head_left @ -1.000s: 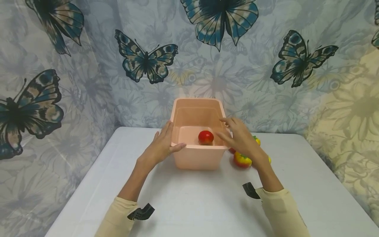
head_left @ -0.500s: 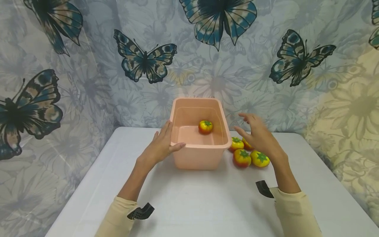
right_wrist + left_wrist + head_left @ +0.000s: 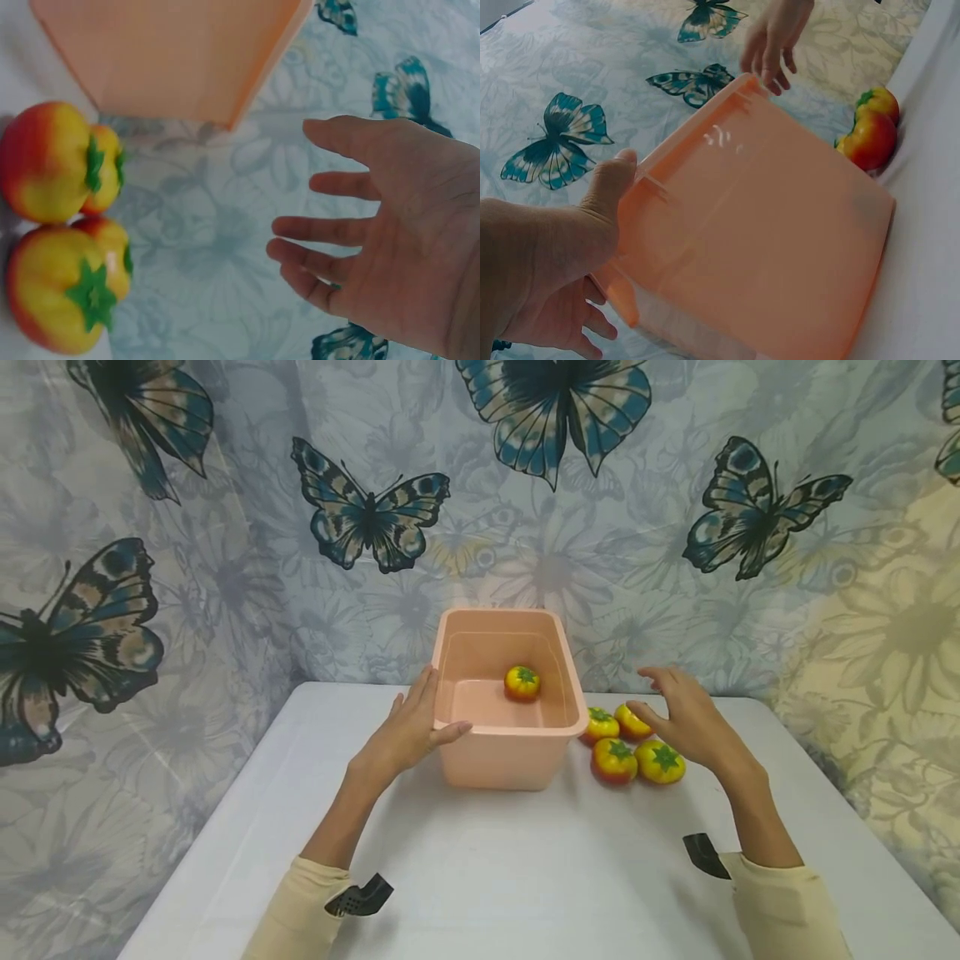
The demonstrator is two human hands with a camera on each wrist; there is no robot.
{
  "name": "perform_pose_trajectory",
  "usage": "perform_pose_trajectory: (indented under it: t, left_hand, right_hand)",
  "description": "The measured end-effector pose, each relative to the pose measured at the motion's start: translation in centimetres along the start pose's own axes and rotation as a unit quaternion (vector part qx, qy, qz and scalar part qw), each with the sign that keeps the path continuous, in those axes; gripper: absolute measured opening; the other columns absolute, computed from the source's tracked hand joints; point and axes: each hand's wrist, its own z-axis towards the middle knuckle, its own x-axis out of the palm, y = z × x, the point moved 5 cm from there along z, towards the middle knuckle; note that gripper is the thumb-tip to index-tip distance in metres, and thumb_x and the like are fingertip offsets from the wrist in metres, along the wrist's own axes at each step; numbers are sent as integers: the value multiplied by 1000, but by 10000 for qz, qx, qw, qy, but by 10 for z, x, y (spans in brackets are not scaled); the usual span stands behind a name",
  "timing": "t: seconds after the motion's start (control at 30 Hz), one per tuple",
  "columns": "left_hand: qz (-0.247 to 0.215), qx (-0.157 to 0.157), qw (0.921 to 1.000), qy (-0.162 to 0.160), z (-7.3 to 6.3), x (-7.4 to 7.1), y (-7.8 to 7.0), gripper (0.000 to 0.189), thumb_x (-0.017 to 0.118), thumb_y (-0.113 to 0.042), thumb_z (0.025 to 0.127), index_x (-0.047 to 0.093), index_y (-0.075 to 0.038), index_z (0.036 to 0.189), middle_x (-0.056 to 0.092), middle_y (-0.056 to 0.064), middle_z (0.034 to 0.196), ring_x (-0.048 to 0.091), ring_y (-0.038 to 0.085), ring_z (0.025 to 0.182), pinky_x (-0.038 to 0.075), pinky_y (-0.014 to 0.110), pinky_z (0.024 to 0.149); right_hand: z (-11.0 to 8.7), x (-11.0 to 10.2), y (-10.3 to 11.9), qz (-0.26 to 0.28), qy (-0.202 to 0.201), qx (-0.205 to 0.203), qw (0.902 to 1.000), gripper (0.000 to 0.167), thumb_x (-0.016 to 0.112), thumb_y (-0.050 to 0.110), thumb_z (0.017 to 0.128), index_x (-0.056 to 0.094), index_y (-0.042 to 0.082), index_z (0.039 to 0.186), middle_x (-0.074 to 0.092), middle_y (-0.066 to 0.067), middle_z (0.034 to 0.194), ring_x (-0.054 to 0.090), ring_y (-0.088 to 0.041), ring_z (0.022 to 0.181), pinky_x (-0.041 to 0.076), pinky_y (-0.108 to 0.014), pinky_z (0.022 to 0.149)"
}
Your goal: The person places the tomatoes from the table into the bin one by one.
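Note:
My left hand (image 3: pixel 401 731) holds the near left corner of a peach plastic bin (image 3: pixel 504 758) standing on the table. Its thumb lies across the front rim and its fingers run along the left side, as the left wrist view also shows at the bin wall (image 3: pixel 757 217). Inside the bin sits one red-and-yellow tomato (image 3: pixel 522 684) with a green star-shaped top. To the right of the bin, my right hand (image 3: pixel 693 718) hovers with loose, spread fingers and holds nothing. Below and left of it several similar tomatoes (image 3: pixel 660 762) lie clustered, seen close in the right wrist view as tomatoes (image 3: pixel 56 289).
A white-covered table (image 3: pixel 495 868) carries everything. Behind it hangs a butterfly-patterned backdrop (image 3: pixel 600 552), close to the bin's far side. Black straps (image 3: pixel 360 896) stick out from the sleeves at both wrists.
My right hand has drawn away from over the bin to the right, its fingers free. The tomato in the bin has turned, its green top now showing. The left hand stays put.

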Motion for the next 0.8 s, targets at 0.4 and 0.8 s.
perform_pose_trajectory:
  t: [0.4,0.8]
  left_hand:
    - [57,38,10000,-62,0,-2,-1,109,60,-64,99,-2,-6,168,-2,13,178,6,30,166,7,62,133]
    - [16,55,10000,-23,0,-1,-2,110,60,-63,99,-2,-5,168,-2,14,178,6,30,166,7,62,133]
  right_hand:
    - [-22,26,-58,-398,1258,514,9899,78,67,42,101,39,-9,153,52,-41,136,53,-59,119,45,-80,95]
    - [-25,47,-90,-352,1832,579,9807,91,82,40,89,40,-13,149,57,-39,128,59,-55,114,52,-73,93]
